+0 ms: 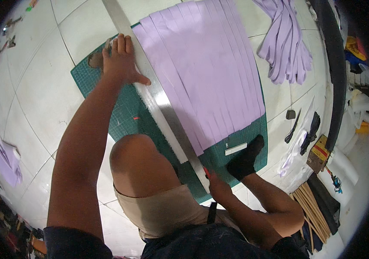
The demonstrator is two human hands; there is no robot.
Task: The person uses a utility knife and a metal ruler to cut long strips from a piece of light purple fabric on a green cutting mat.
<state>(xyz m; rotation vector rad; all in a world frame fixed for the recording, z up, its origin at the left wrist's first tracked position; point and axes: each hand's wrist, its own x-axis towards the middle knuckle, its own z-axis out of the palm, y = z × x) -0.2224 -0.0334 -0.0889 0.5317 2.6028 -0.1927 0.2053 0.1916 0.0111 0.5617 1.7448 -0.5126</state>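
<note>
Pale purple fabric (206, 69), cut into long strips lying side by side, covers much of a green cutting mat (126, 112) on the floor. A long metal ruler (163, 99) lies along its left edge. My left hand (122, 60) presses flat on the far part of the ruler, fingers stretched out and thumb spread. At the ruler's near end my right hand (220, 187) is closed around a red-handled cutter (206, 172), of which only a small red part shows. A narrow white fuzzy-edged strip (163, 121) runs along the ruler's left side.
My bent knee (135, 151) and dark-socked foot (247, 159) rest over the mat, beside a small white block (235, 149). More purple strips (283, 43) lie at far right, purple scraps (5, 155) at left. Black scissors (293, 129) and wooden sticks (309, 207) lie right.
</note>
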